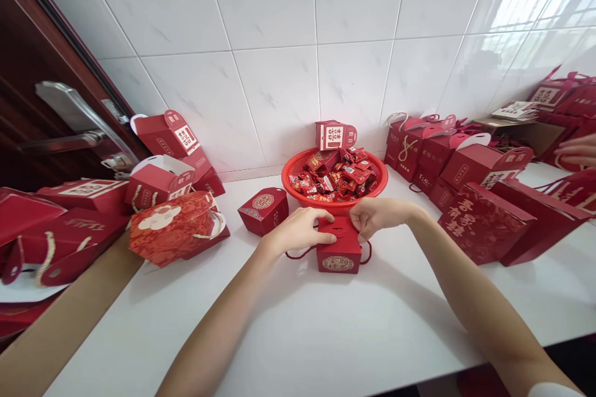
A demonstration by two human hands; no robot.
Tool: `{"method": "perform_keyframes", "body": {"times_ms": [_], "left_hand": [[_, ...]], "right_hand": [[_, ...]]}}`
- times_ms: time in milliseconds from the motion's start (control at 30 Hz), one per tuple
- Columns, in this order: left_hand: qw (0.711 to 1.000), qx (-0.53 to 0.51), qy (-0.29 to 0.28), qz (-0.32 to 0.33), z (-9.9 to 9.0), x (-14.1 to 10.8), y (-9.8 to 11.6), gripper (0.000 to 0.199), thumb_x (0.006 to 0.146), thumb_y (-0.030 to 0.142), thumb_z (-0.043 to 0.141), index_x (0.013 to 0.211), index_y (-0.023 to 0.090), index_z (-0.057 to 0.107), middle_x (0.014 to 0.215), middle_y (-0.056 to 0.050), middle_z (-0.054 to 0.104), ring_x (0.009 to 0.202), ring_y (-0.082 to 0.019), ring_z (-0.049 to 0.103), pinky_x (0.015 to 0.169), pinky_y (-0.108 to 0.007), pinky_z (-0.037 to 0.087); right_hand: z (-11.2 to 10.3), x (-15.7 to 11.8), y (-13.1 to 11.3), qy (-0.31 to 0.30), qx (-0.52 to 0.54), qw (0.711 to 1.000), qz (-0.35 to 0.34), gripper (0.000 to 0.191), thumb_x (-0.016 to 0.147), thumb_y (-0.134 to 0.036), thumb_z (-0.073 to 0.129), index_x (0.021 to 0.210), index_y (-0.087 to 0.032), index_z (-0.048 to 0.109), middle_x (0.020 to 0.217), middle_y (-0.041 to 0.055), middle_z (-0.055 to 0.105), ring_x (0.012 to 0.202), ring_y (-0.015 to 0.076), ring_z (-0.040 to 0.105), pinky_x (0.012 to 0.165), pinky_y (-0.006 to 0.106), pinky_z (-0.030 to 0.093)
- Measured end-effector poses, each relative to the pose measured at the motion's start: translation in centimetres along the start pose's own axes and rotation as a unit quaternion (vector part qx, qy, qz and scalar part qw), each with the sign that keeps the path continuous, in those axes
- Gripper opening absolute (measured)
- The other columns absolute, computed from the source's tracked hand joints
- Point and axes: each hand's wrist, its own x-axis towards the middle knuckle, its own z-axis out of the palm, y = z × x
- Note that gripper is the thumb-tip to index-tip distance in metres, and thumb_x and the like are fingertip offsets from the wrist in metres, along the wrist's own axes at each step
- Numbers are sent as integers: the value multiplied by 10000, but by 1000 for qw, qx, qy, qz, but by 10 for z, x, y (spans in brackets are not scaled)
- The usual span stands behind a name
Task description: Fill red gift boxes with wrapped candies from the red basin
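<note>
In front of me on the white table stands a small red gift box (339,257) with a round gold emblem on its front and dark red cord handles at both sides. My left hand (300,229) grips its left part, thumb and fingers over the top near a slot. At the upper right edge of the same box, the curled fingers of my right hand (376,218) pinch the lid; the exact spot is partly hidden. Just behind sits a red plastic basket (289,189) filled with wrapped sweets (342,177). Left of my hands lies another red box (264,211) with a round emblem.
Many red gift boxes (179,226) are piled on the left beside a door handle (77,118). More boxes and bags (484,220) stand on the right. Another person's hand (577,150) shows at the right edge. A tiled wall (274,99) closes off the back.
</note>
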Motion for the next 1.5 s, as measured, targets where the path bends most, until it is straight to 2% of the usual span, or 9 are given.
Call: {"method": "perform_keyframes", "body": {"times_ms": [200,333,467,567,667,800,967,1200,1500], "left_hand": [[998,60,17,-4,3,-5,1,509,800,498,659,1222,220,716,1240,-82,724,1140,-339,651,915,-397,505],[997,69,39,-1,7,-7,3,457,804,462,658,1195,236,729,1211,-78,735,1163,-350,644,935,-417,507],[997,-43,57,16,1,-12,9,455,780,376,699,1214,236,709,1284,-74,702,1155,-326,649,949,-415,532],[973,-218,63,49,-10,-23,19,547,831,367,679,1354,225,610,1339,-93,662,1084,-285,682,920,-411,565],[935,-330,57,116,-18,-37,30,572,892,370,649,1437,243,529,1401,-107,613,1208,-292,631,1015,-424,528],[908,-370,36,193,-14,-48,41,605,910,392,660,1478,294,480,1583,-90,426,1441,-355,415,1130,-476,442],[906,-360,32,219,-3,-49,45,667,914,379,670,1524,325,407,1672,-52,256,1534,-338,235,1210,-483,346],[901,-360,53,234,-3,-51,43,649,899,389,693,1495,334,443,1651,-58,305,1499,-347,318,1176,-501,399],[911,-335,93,222,-12,-40,30,459,912,348,673,1359,293,581,1546,-91,460,1309,-309,555,1075,-453,486]], "right_hand": [[-2,0,-1,30,146,988,-46,265,618,-312,798,709,-175,590,602,-35,650,626,141,623,617,257,451],[-4,-12,-13,101,269,947,-141,271,681,-312,807,826,-158,638,709,-8,690,642,133,638,664,278,493],[-4,-22,-24,152,297,922,-196,280,729,-333,820,851,-152,646,722,10,684,660,137,629,687,289,494],[-1,-27,-29,168,273,927,-195,273,769,-364,798,868,-150,661,763,19,682,701,142,629,712,292,492],[7,-30,-36,201,212,940,-176,301,792,-427,769,840,-150,663,776,20,661,711,137,597,664,268,465],[25,-30,-51,244,91,955,-141,363,769,-480,756,689,-171,584,652,-24,553,594,102,457,529,244,334],[39,-29,-59,313,12,941,-124,298,843,-336,635,637,-194,473,611,-48,477,567,93,390,527,252,288],[28,-50,-57,379,1,920,-101,194,782,-290,591,624,-196,528,599,-15,518,571,118,428,535,260,322],[-4,-80,-21,541,86,835,-51,248,704,-411,665,618,-205,557,609,4,541,574,135,461,539,273,370]]}}
